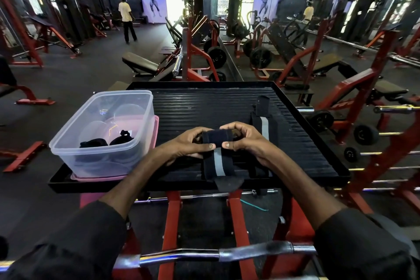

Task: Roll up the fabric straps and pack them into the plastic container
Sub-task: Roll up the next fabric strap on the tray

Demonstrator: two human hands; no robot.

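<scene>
A black fabric strap with a grey stripe (216, 163) lies on the ribbed black platform (204, 107), its far end rolled into a short roll. My left hand (191, 143) and my right hand (243, 138) both grip that roll from either side, thumbs on its near face. The strap's flat tail hangs over the platform's near edge. A second striped strap (263, 120) lies flat just beyond my right hand. The clear plastic container (102, 132) stands at the platform's left on a pink lid and holds two rolled black straps (106, 142).
A chrome curl bar (204, 254) crosses close below my forearms. Red machine frames and weight plates (366, 134) stand to the right and ahead. A person in a yellow shirt (126, 18) stands far back left. A mirror wall runs on the right.
</scene>
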